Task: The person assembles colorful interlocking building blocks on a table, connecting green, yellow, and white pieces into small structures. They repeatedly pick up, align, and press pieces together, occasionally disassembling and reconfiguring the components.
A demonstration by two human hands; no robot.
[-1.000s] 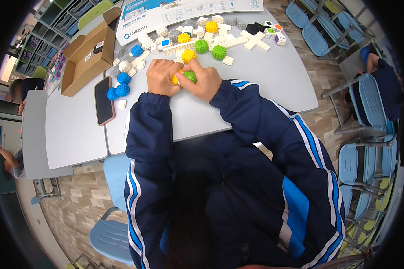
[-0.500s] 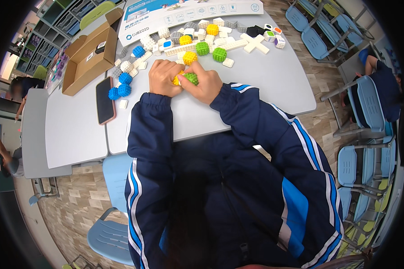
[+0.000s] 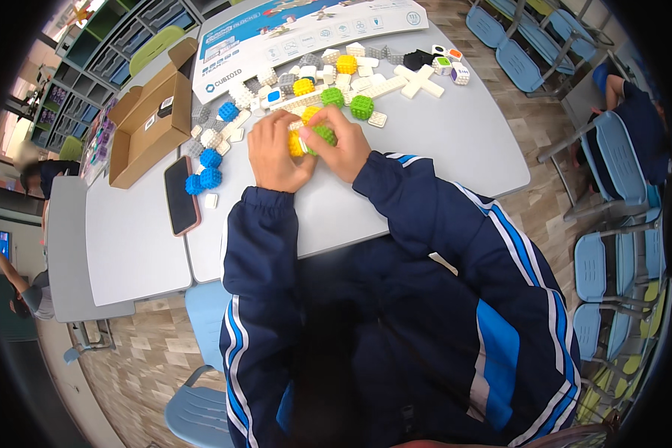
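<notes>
Just above the near part of the grey table, my left hand [image 3: 276, 153] is closed on a yellow studded cube block [image 3: 296, 145]. Facing it, my right hand [image 3: 345, 148] grips a green studded cube block [image 3: 325, 135], its thumb bent over the front. The two blocks sit side by side, with a thin white piece [image 3: 303, 142] between them; whether they are joined I cannot tell, as my fingers cover much of both. Right behind my hands lies another yellow block [image 3: 310, 114], and two loose green blocks [image 3: 362, 107] rest beyond my right hand.
White, grey and yellow blocks spread across the far table before a large printed box [image 3: 306, 41]. A white cross-shaped piece [image 3: 421, 82] lies right. Blue blocks [image 3: 210, 178], a phone [image 3: 179, 196] and an open cardboard box [image 3: 145, 142] are left. People and chairs [image 3: 612, 157] surround the table.
My left hand has turned and its wrist has come slightly nearer me, showing more of the yellow block. My right hand keeps its grip. The whole view has shifted a little.
</notes>
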